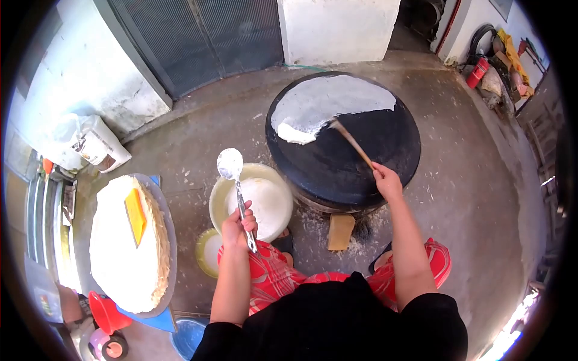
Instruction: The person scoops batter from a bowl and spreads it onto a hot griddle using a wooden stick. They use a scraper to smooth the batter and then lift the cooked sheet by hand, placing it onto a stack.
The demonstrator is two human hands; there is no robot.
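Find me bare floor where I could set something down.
The widest bare patch is floor right of the griddle, reaching toward the clutter at far right. Another lies between the griddle and the white container, before the grey door. It's crowded left of the griddle's near side: big bowl, small bowl, and left hand holding a spoon.

left hand (234, 230) on ladle (230, 163); right hand (387, 182), stick (354, 146)

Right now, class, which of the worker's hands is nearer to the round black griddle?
Right. The right hand is at the near right edge of the griddle; the left hand is farther off, to its left, by the large bowl.
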